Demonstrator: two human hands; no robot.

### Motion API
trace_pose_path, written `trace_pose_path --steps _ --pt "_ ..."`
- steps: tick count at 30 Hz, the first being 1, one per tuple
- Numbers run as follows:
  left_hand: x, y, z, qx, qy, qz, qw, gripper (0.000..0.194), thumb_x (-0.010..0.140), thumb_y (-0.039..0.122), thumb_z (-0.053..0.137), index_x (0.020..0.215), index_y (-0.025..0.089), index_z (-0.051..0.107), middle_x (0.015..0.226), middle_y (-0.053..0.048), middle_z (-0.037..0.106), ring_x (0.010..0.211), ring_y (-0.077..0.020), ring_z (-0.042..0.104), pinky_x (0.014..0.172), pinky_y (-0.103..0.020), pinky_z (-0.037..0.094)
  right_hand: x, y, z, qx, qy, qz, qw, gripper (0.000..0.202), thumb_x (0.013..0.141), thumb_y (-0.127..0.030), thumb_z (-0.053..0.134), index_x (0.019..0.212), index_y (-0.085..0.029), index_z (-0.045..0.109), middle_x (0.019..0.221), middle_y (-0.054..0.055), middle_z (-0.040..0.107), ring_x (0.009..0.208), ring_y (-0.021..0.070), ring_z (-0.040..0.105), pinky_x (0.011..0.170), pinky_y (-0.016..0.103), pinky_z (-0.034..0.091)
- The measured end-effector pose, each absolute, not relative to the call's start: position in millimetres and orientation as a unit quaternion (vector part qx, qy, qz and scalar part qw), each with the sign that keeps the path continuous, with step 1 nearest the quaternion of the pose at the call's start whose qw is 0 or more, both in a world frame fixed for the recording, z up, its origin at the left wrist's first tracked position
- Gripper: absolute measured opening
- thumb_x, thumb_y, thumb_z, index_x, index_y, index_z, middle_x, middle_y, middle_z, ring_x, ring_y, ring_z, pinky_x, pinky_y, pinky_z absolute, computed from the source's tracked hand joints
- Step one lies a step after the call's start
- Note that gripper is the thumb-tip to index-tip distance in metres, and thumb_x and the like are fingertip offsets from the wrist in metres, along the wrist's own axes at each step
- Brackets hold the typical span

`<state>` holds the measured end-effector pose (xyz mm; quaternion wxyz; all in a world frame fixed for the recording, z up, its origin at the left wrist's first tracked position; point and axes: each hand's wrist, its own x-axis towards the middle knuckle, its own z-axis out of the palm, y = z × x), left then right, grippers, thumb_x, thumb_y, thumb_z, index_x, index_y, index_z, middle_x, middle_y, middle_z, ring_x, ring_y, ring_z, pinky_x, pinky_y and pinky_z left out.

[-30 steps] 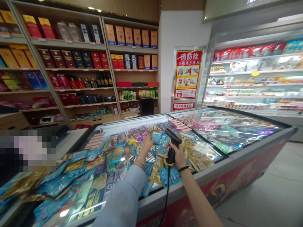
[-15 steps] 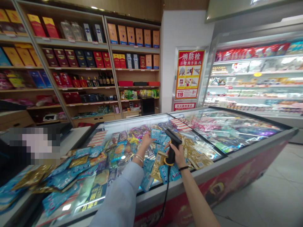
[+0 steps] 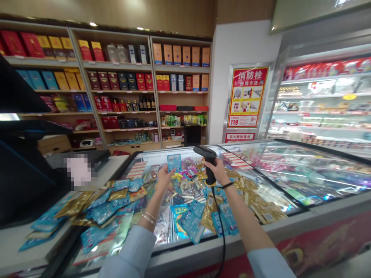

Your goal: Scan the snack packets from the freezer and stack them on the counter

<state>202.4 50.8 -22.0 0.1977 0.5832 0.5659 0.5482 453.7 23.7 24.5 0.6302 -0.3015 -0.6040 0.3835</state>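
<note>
Pinched in my left hand (image 3: 164,178) is a small blue packet (image 3: 174,162), held upright above the glass top of the chest freezer (image 3: 292,208). My right hand (image 3: 217,170) grips a black barcode scanner (image 3: 210,166) by its handle, its head tilted toward the left and its cable hanging down. Below my hands, blue packets (image 3: 193,220) and gold packets (image 3: 268,208) lie spread on the glass. Another heap of blue and gold packets (image 3: 101,210) rests at the left, across the freezer's edge and the counter.
A counter (image 3: 17,243) with a dark monitor (image 3: 23,154) stands at the left. Shelves (image 3: 121,92) of boxes and bottles line the back wall. A red and yellow poster (image 3: 245,96) hangs beside a lit refrigerated display (image 3: 327,104) at the right.
The view has turned left. My left hand has moved left, away from the scanner, and now holds a blue packet up. The scanner, still in my right hand, is now tilted more to the left.
</note>
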Motion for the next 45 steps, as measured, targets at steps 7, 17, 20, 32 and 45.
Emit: trace_pose_path --steps 7,17,20,32,45 --pt "195.7 52.1 -43.4 0.55 0.597 0.576 0.099 0.024 0.08 0.036 0.062 0.092 0.017 0.071 0.089 -0.006 0.075 0.083 -0.022 0.066 0.082 -0.032 0.05 438.7 34.7 -6.6 -0.262 -0.627 0.457 0.574 0.027 0.076 -0.043 0.076 0.068 -0.019 0.067 0.053 0.002 0.064 0.039 0.0153 0.056 0.038 0.027 0.046" --pt "183.0 50.2 -45.4 0.519 0.593 0.604 0.12 0.028 0.085 0.037 0.057 0.099 0.017 0.071 0.088 -0.006 0.075 0.082 -0.0232 0.069 0.079 -0.032 0.049 432.0 16.7 -18.7 -0.252 -0.68 0.512 0.459 0.033 0.078 -0.05 0.077 0.07 -0.019 0.064 0.052 0.0 0.062 0.04 0.0143 0.055 0.041 0.026 0.044" --pt "183.3 50.3 -45.0 0.515 0.588 0.612 0.122 0.028 0.084 0.036 0.059 0.101 0.018 0.071 0.089 -0.006 0.076 0.082 -0.0227 0.069 0.078 -0.031 0.049 427.7 13.4 -23.5 -0.252 -0.685 0.515 0.449 0.036 0.078 -0.051 0.075 0.069 -0.018 0.062 0.052 0.0 0.06 0.041 0.013 0.054 0.042 0.025 0.043" --pt "183.3 51.0 -47.4 0.53 0.578 0.609 0.117 0.026 0.086 0.037 0.059 0.098 0.018 0.073 0.078 -0.003 0.072 0.068 -0.0179 0.063 0.071 -0.028 0.047 439.0 9.3 -21.6 -0.242 -0.617 0.549 0.509 0.034 0.077 -0.048 0.077 0.088 -0.019 0.064 0.056 0.0 0.063 0.04 0.0135 0.055 0.04 0.025 0.044" --pt "190.9 40.4 -33.3 0.521 0.606 0.586 0.135 0.017 0.083 0.026 0.061 0.094 0.019 0.072 0.079 -0.002 0.072 0.074 -0.017 0.062 0.074 -0.027 0.045 442.1 -0.3 -8.7 -0.223 -0.607 0.555 0.523 0.03 0.079 -0.045 0.075 0.094 -0.021 0.066 0.059 0.0 0.063 0.041 0.015 0.057 0.039 0.026 0.045"
